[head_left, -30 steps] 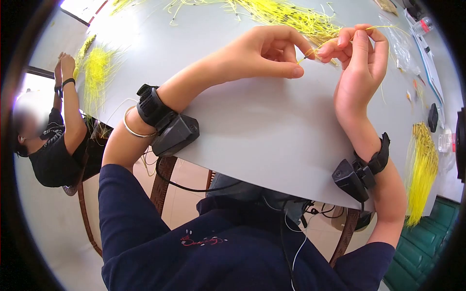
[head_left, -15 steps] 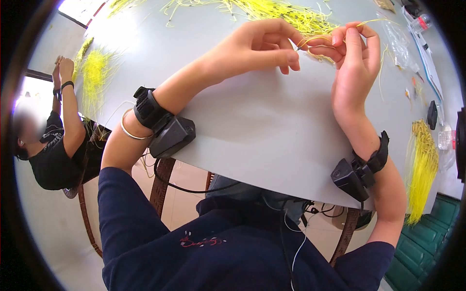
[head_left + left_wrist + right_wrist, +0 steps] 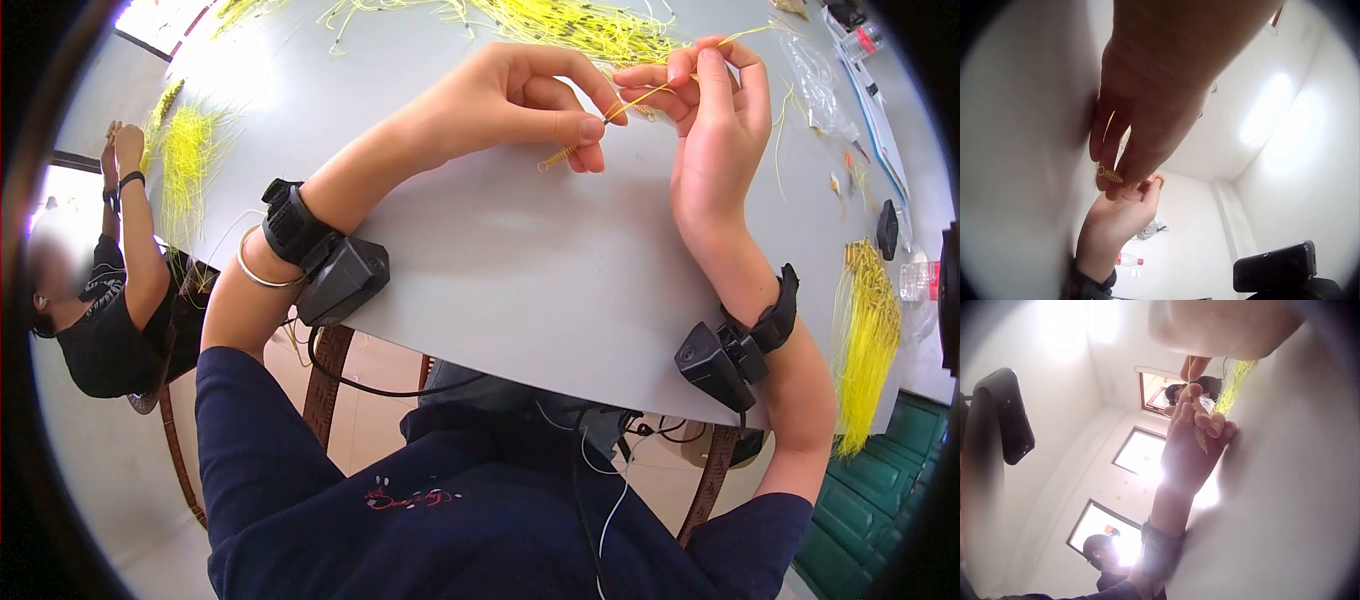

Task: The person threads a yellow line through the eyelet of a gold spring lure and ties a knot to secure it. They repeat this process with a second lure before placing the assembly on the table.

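My left hand point(image 3: 480, 110) pinches a yellow line point(image 3: 645, 97) between thumb and forefinger, at a small dark piece on the line. From beneath those fingers sticks out a gold coil spring point(image 3: 557, 158), which also shows as a coil spring point(image 3: 1112, 175) by the fingers in the left wrist view. Just to the right, my right hand point(image 3: 715, 150) is raised and pinches the same line between thumb and forefinger. The line runs taut between the hands, and its loose end trails past the right fingertips.
A heap of yellow lines point(image 3: 590, 30) lies beyond the hands. Another yellow bundle point(image 3: 868, 340) hangs over the table's right edge. Clear plastic bags point(image 3: 815, 90) and a bottle point(image 3: 865, 42) are at far right. A person in black point(image 3: 110, 320) sits at left.
Both hands have shifted slightly left. My left thumb and forefinger have closed in on the line, and the coil spring now shows below the left fingers. The line between the hands has straightened.
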### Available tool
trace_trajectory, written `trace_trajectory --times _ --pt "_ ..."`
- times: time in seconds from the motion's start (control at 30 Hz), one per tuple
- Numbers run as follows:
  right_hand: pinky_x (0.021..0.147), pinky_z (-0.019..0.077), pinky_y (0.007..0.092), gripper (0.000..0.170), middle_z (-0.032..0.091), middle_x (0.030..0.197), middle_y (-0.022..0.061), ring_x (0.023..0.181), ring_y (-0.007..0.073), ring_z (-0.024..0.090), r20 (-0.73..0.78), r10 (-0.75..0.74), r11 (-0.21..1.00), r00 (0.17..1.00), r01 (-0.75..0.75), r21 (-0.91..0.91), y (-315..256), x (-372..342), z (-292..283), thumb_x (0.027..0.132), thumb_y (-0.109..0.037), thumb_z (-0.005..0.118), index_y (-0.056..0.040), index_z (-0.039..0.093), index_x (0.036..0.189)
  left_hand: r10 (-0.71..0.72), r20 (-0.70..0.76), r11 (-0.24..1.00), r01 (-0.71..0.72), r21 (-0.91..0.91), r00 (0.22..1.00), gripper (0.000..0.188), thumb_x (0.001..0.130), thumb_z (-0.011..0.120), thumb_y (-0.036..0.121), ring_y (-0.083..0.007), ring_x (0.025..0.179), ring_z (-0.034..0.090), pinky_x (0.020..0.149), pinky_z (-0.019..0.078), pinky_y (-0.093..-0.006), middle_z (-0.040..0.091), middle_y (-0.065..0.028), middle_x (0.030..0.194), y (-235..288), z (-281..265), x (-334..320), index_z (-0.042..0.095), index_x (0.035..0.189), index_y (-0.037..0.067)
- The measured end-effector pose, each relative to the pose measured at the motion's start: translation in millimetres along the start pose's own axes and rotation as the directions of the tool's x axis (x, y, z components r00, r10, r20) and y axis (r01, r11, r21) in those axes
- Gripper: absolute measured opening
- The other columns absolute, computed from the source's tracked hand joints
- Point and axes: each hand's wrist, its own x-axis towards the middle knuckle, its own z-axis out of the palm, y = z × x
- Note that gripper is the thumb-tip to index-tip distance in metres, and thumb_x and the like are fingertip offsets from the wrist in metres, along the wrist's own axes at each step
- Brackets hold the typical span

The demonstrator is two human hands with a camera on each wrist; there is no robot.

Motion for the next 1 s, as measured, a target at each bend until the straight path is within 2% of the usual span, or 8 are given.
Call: trace_trajectory --times 0.3,0.53,0.73,0.83,0.87,0.93,0.97,1.0 --pt "0.064 0.0494 0.0285 0.012 0.052 0.073 0.0039 0.072 0.0134 0.057 0.009 -0.127 0.987 0.992 0.127 -0.102 5 1 -4 0.093 -0.012 0.04 -0.0039 0.046 0.099 -0.013 0.064 1.0 0.015 -0.027 0.998 0.016 0.084 0.06 0.011 -0.0097 0.07 0.062 0.065 0.0453 -0.0216 0.067 -0.0101 0.076 2 2 -1 0.055 0.098 0.004" --pt "0.063 0.0488 0.0278 0.012 0.055 0.076 0.0053 0.069 0.0126 0.057 0.014 -0.169 0.979 0.986 0.169 -0.117 2 0 -1 0.093 -0.012 0.039 -0.0041 0.046 0.1 0.022 0.055 0.999 -0.02 -0.046 0.998 0.012 0.086 0.056 0.011 -0.0111 0.069 0.061 0.062 0.0449 -0.0229 0.066 -0.0089 0.072 1 1 -2 0.053 0.095 0.005" --pt "0.057 0.0465 0.024 0.017 0.055 0.079 0.0048 0.068 0.0109 0.056 0.021 -0.082 0.995 0.996 0.083 -0.049 2 0 -2 0.094 -0.015 0.038 -0.0039 0.049 0.1 0.08 0.074 0.993 -0.073 -0.091 0.994 0.009 0.087 0.052 0.009 -0.0121 0.07 0.06 0.063 0.0448 -0.025 0.059 -0.0057 0.078 -5 -4 -1 0.052 0.095 0.006" --pt "0.054 0.0423 0.0223 0.024 0.053 0.08 0.0008 0.067 0.008 0.052 0.186 0.041 0.996 0.982 -0.025 -0.087 1 -1 1 0.095 -0.02 0.04 -0.0043 0.057 0.101 0.168 0.042 0.969 -0.157 -0.19 0.985 0.004 0.088 0.048 0.008 -0.0119 0.071 0.057 0.066 0.0445 -0.0259 0.054 -0.0034 0.078 -7 -4 -1 0.051 0.09 0.008" --pt "0.054 0.0423 0.0223 0.024 0.053 0.08 0.0008 0.067 0.008 0.052 0.186 0.034 0.996 0.982 -0.018 -0.087 0 -1 3 0.095 -0.02 0.04 -0.0043 0.057 0.101 0.148 0.004 0.956 -0.143 -0.256 0.989 0.005 0.089 0.046 0.008 -0.0116 0.071 0.055 0.068 0.0442 -0.0262 0.054 -0.0026 0.078 -6 -3 -1 0.049 0.086 0.01" --pt "0.05 0.046 0.0204 0.022 0.054 0.076 0.003 0.062 0.0083 0.055 0.308 0.009 1.0 0.951 -0.004 -0.016 -1 -2 7 0.093 -0.018 0.045 -0.0009 0.056 0.1 0.13 -0.03 0.939 -0.133 -0.319 0.991 0.009 0.089 0.044 0.007 -0.0113 0.071 0.054 0.07 0.044 -0.0266 0.053 -0.0017 0.077 -6 -4 0 0.048 0.082 0.011" --pt "0.049 0.04 0.0181 0.025 0.056 0.075 0.0002 0.064 0.0051 0.05 0.304 0.016 1.0 0.952 -0.011 -0.02 0 -4 9 0.092 -0.023 0.05 -0.005 0.064 0.101 0.158 -0.046 0.927 -0.164 -0.338 0.986 0.012 0.09 0.043 0.006 -0.0107 0.071 0.053 0.07 0.044 -0.0264 0.054 -0.0018 0.08 -7 -5 0 0.046 0.08 0.013" --pt "0.049 0.04 0.0181 0.025 0.056 0.075 0.0002 0.064 0.0051 0.05 0.304 0.016 1.0 0.952 -0.01 -0.021 0 -4 9 0.092 -0.023 0.05 -0.005 0.064 0.101 0.185 -0.062 0.914 -0.195 -0.357 0.981 0.016 0.09 0.043 0.005 -0.0102 0.071 0.053 0.071 0.0441 -0.0262 0.054 -0.0019 0.082 -9 -5 0 0.044 0.077 0.014"
